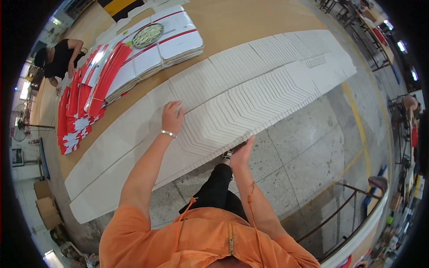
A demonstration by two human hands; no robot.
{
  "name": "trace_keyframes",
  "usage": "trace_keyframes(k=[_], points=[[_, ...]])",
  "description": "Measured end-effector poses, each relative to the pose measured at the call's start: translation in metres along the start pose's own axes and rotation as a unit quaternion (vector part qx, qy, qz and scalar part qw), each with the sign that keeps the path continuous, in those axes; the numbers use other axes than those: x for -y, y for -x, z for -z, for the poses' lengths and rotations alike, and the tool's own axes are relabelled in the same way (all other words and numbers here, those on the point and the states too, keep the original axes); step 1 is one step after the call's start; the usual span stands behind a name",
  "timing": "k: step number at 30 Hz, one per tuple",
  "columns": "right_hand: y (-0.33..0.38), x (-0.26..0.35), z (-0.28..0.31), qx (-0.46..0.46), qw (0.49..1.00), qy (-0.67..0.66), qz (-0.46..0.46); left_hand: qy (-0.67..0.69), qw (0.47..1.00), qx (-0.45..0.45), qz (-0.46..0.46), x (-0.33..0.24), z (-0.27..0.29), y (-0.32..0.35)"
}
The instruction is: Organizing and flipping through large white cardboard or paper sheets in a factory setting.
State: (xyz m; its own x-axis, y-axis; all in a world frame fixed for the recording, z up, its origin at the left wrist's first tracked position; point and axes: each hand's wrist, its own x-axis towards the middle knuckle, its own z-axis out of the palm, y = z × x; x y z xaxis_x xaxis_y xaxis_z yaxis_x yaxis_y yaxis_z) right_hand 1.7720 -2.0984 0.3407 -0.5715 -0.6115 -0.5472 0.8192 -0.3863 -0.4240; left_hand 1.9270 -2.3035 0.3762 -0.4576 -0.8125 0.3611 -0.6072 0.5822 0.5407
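Note:
A long fanned row of pale grey cardboard sheets (250, 105), creased and overlapping, runs from lower left to upper right across the table. My left hand (173, 118), with a metal band at the wrist, rests on the sheets near their long middle seam. Its fingers are slightly bent and apart, with nothing in them. At the near edge of the row, my right hand (242, 154) is closed on the sheets' edge. The thumb points up along that edge, while the other fingers are mostly hidden beneath it.
Behind the sheets, the brown tabletop (250, 22) holds tied white-and-red flat cartons (181, 33), a coil of pale straps (147, 35) and red-and-white folded pieces (82, 102). Another person (60, 58) leans in at far left. A metal-framed cart (353, 219) stands at lower right.

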Motion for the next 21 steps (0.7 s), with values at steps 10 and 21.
trace_keyframes(k=[10, 21], points=[[-0.072, 0.090, -0.008, -0.078, 0.980, 0.075, 0.168, -0.041, 0.992, 0.093, -0.076, -0.023, -0.096, -0.151], [-0.093, 0.103, -0.021, -0.195, 0.969, 0.086, 0.126, -0.069, 0.995, -0.003, -0.070, -0.036, -0.170, -0.198]])
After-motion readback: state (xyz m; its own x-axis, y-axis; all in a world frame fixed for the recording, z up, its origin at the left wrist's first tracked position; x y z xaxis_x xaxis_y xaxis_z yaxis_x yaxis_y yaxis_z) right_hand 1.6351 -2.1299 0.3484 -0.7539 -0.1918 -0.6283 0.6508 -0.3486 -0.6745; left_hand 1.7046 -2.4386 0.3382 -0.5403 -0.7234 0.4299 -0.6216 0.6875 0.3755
